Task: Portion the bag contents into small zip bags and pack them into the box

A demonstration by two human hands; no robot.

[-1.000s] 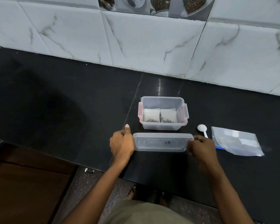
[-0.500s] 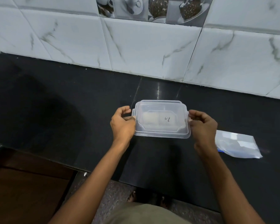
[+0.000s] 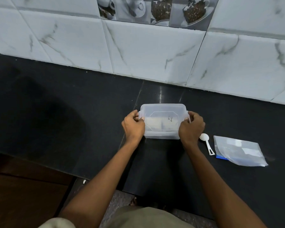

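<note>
Sitting: clear plastic box (image 3: 162, 129) on the black countertop (image 3: 72, 112), lid (image 3: 163, 112) laid over its top; a small dark scribble shows on the lid.
Contents: pale small zip bags (image 3: 156, 125) seen blurred through the lid, side by side inside the box; number hard to tell.
Left hand (image 3: 133, 127): at the box's left end, fingers curled over the side clip, thumb on the lid edge; it grips that end.
Right hand (image 3: 191, 126): at the box's right end, fingers curled over the clip there, thumb on the lid; it grips that end.
Clips: whether either is snapped down cannot be told, both hidden by fingers.
Scoop (image 3: 206, 143): white plastic, flat on the counter just right of the box, bowl close to the right hand, handle pointing toward the person.
Large bag (image 3: 238, 151): clear zip bag lying flat further right of the box, beyond the scoop, a blue strip at its near left corner; contents unclear.
Wall (image 3: 155, 51): white marbled tiles behind the box, with a row of picture tiles of cups above.
Counter edge: in front of the box, toward the person; brown cabinet front (image 3: 23, 195) below it at left.
</note>
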